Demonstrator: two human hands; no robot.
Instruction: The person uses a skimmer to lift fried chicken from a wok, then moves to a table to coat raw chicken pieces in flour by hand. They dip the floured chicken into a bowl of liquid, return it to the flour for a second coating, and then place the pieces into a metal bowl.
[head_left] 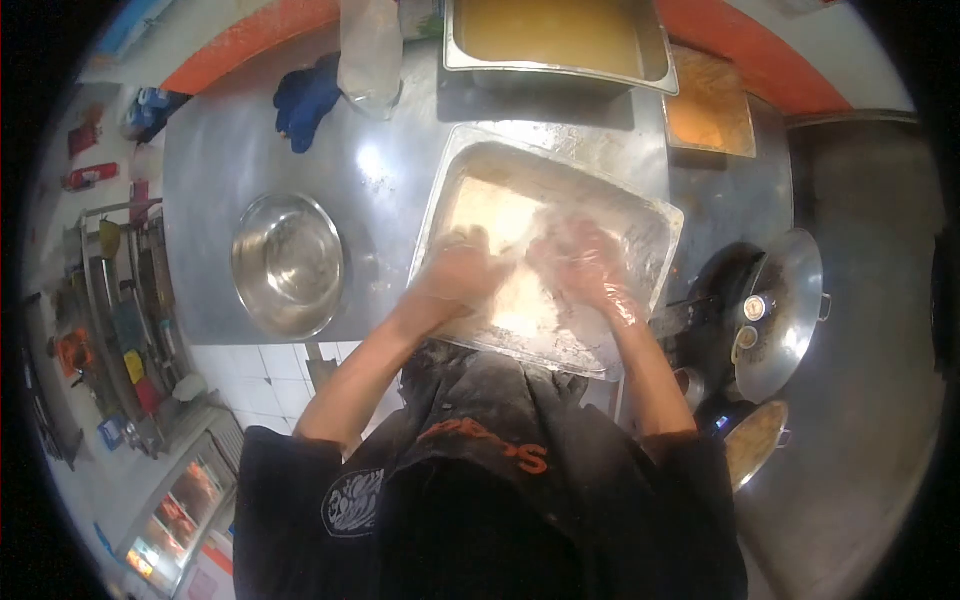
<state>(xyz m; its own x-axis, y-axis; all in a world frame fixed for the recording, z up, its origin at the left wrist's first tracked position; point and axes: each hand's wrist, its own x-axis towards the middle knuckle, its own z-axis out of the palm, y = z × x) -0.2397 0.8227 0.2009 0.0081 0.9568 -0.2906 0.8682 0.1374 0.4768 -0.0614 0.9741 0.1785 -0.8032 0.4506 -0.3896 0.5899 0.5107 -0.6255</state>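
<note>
A rectangular metal pan (452, 165) sits at the table's near edge, slightly turned, with a pale, flour-like powder (495, 212) inside. Both hands are down in the pan, smeared by motion. My left hand (465, 268) is over the left part of the powder. To its right, my right hand (582, 262) touches or hovers just above the powder. Clear plastic glove material shows at the right wrist. Whether the fingers hold any of the powder is hidden by the blur.
A steel bowl (288, 265) stands on the metal table (380, 215) at left. Behind the pan are a deep tray of yellowish liquid (550, 35), a tray of orange crumbs (710, 118), a blue cloth or glove (303, 100) and a plastic bag (370, 60). A wok (785, 320) is at right.
</note>
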